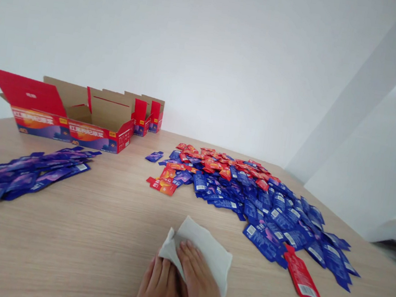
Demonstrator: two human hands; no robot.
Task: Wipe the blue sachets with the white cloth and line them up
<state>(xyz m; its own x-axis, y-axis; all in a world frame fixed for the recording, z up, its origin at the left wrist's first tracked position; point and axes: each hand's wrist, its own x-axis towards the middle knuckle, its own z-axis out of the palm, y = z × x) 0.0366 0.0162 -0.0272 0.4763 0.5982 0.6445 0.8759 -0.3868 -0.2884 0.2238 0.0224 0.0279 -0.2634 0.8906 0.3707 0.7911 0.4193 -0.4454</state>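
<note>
Left hand [159, 287] and right hand [202, 285] clamp a folded white cloth [206, 249]

The hands sit together, holding the cloth down on the wooden surface [59, 257] just short of a loose heap of blue and red sachets [246, 194]. Purple sachets [22, 176] overlap in a separate row to the left, apparently kept apart by colour. Open red cartons [72, 120] stand beyond with their flaps raised, seemingly to leave their insides reachable.
</note>
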